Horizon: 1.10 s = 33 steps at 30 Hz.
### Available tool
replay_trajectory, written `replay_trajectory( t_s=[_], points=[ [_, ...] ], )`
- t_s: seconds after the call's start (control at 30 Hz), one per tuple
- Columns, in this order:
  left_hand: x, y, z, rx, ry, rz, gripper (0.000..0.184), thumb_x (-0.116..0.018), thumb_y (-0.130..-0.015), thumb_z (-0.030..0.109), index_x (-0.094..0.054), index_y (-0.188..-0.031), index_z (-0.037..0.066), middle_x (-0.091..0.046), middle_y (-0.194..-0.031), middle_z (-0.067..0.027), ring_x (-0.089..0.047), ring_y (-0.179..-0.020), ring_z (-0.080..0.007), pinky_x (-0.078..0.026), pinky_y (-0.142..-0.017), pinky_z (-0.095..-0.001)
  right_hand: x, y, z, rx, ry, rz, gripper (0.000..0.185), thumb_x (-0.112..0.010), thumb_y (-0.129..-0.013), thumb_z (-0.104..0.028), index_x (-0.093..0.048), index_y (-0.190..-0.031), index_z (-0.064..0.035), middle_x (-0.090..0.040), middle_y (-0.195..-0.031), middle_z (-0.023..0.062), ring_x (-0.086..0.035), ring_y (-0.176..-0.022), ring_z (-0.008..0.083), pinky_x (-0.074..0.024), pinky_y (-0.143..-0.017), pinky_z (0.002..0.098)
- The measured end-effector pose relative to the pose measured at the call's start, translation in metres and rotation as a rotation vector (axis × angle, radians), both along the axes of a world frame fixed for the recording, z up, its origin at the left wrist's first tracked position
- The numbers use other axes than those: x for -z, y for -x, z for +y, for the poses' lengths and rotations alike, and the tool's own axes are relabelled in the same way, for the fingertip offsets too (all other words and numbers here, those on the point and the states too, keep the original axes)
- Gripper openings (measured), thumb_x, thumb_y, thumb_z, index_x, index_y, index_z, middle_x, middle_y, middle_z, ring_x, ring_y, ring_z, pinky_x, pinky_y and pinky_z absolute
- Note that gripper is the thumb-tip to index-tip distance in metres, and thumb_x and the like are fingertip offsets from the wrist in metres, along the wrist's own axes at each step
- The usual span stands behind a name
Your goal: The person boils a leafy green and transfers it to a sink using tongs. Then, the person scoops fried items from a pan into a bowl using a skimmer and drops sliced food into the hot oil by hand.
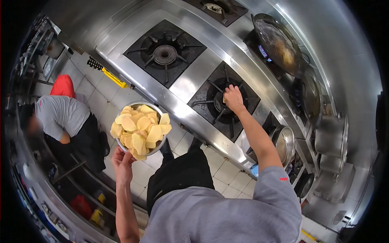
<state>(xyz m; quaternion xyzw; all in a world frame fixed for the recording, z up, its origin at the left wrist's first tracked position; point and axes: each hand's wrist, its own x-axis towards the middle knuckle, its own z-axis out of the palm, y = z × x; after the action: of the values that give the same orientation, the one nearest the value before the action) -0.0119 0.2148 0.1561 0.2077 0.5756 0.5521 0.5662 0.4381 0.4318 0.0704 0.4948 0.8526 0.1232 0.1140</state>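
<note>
My left hand (122, 158) grips the near rim of a round metal bowl (157, 149), held over the floor beside the stove. The bowl is heaped with pale yellow slices that look like potato (139, 125). Reaching over the right front burner (214, 106), my right hand (234, 98) has its fingers closed. A small yellow piece, seemingly a potato slice (224, 99), shows at my fingertips. Most of that piece is hidden by the hand, and I cannot tell whether it touches the burner grate.
Another gas burner (165, 54) sits to the left. Behind, a large dark wok (277, 43) stands over a blue flame. Metal pans (283, 146) are at the right. A co-worker in a grey shirt (65, 115) bends down at the left. A yellow-handled tool (114, 77) hangs at the stove edge.
</note>
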Motion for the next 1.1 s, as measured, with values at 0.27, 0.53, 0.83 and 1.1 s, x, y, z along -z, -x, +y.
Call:
replay_trajectory(
  t_s=[0.27,0.53,0.83,1.1],
  points=[
    [0.003,-0.005,0.004,0.017,-0.027,-0.011,0.005,-0.054,-0.086,-0.001,-0.053,-0.088,0.003,-0.062,-0.077,-0.0035,-0.057,-0.061,-0.0087,-0.048,-0.059,-0.0232,-0.039,-0.009,-0.011,0.059,0.028,0.188,0.013,-0.070,-0.067,-0.013,-0.067,-0.079,-0.0099,-0.061,-0.086,0.0037,-0.053,-0.092,0.0213,-0.0405,-0.077,0.0351],
    [0.007,-0.013,0.013,0.109,-0.095,-0.095,0.005,-0.055,-0.086,0.000,-0.054,-0.088,0.004,-0.063,-0.078,-0.0034,-0.057,-0.061,-0.0085,-0.049,-0.058,-0.0243,-0.154,0.006,-0.095,-0.234,-0.599,0.524,0.022,-0.073,-0.062,-0.004,-0.061,-0.080,-0.0088,-0.057,-0.084,0.0023,-0.055,-0.081,0.0215,-0.0435,-0.067,0.0350],
    [0.015,-0.039,0.031,0.263,-0.157,-0.165,0.010,-0.054,-0.087,-0.001,-0.054,-0.096,0.002,-0.066,-0.092,-0.0094,-0.066,-0.077,-0.0168,-0.056,-0.068,-0.0307,-0.155,0.002,-0.125,0.369,-0.427,1.287,0.018,-0.066,-0.083,-0.002,-0.061,-0.100,-0.0001,-0.064,-0.087,0.0131,-0.063,-0.072,0.0176,-0.0509,-0.064,0.0297],
    [0.013,-0.049,0.028,0.300,-0.136,-0.169,0.008,-0.054,-0.087,-0.002,-0.054,-0.095,0.001,-0.065,-0.092,-0.0109,-0.066,-0.077,-0.0177,-0.057,-0.065,-0.0325,-0.160,-0.154,-0.014,0.433,0.030,1.850,0.016,-0.060,-0.082,0.002,-0.063,-0.097,-0.0050,-0.061,-0.073,0.0026,-0.055,-0.057,0.0095,-0.0436,-0.052,0.0240]
  ],
)
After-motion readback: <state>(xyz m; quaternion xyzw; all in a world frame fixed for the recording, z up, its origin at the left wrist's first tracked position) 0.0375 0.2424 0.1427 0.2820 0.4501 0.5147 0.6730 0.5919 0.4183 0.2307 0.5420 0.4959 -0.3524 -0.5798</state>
